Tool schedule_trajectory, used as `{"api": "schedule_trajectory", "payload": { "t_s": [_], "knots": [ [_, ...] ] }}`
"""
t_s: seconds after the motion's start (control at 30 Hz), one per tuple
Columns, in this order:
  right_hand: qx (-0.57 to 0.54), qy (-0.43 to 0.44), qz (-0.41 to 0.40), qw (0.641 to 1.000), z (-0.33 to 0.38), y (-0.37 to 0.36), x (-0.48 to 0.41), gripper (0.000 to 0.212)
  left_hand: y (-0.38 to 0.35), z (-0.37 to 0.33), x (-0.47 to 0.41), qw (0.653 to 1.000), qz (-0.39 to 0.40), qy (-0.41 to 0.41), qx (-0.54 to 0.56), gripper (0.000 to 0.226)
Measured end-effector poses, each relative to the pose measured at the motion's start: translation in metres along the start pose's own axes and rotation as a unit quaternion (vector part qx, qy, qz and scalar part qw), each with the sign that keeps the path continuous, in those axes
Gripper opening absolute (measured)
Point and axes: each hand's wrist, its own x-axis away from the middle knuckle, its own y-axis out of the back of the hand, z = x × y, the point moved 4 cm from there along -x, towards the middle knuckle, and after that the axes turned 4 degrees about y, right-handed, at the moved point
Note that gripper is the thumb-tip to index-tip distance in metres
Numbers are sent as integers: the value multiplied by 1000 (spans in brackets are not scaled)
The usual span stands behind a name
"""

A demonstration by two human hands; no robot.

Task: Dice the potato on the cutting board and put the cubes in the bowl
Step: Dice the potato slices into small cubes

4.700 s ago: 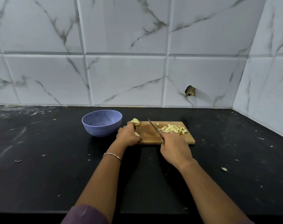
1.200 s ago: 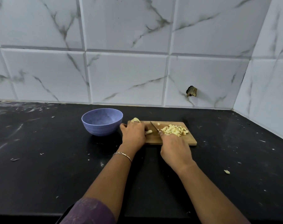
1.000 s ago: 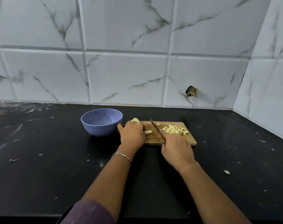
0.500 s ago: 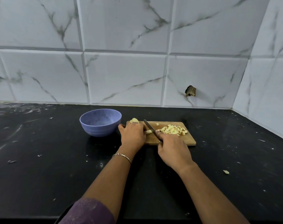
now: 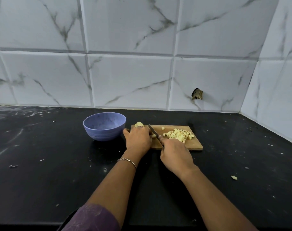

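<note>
Wooden cutting board (image 5: 194,145): right hand (image 5: 175,155) grips knife (image 5: 153,132) over potato strip (image 5: 153,136).

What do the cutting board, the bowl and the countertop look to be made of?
Cutting board: wood, going by its tan, matte, faintly grained face.
Bowl: probably plastic or a composite; matte lavender with dark speckles and ridged sides.
Countertop: likely polished stone; black, slightly glossy, with pale streaks.

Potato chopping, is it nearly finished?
Partly. A pile of cubes already sits on the cutting board. The right hand holds the knife, cutting a strip under the left hand. Another potato piece waits, and the bowl looks empty.
</note>
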Motion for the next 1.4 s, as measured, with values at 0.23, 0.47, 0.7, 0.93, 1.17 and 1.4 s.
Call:
{"api": "schedule_trajectory", "payload": {
  "t_s": [0.23, 0.47, 0.7, 0.93, 1.17, 1.4],
  "knots": [
    [64, 28, 11, 997, 7, 0, 3, 55, 1, -1, 2, 1000, -5, 0, -2, 24],
    [83, 8, 8, 996, -1, 1, 2, 58, 1, -1, 3, 1000, -18, -7, -5, 18],
    [87, -34, 4, 996, -14, 5, -3, 60, -2, 0, 1, 1000, -24, -5, 16, 20],
    [9, -34, -50, 998, -11, 8, 2, 53, 0, 1, 1, 1000, -25, -1, 16, 22],
    [-37, -12, -39, 998, -4, 3, 4, 51, 3, 0, 2, 1000, -23, 4, -1, 21],
    [-45, -14, -22, 999, -4, -2, 4, 52, 3, 0, 2, 1000, -15, 7, 1, 22]
  ]
}}
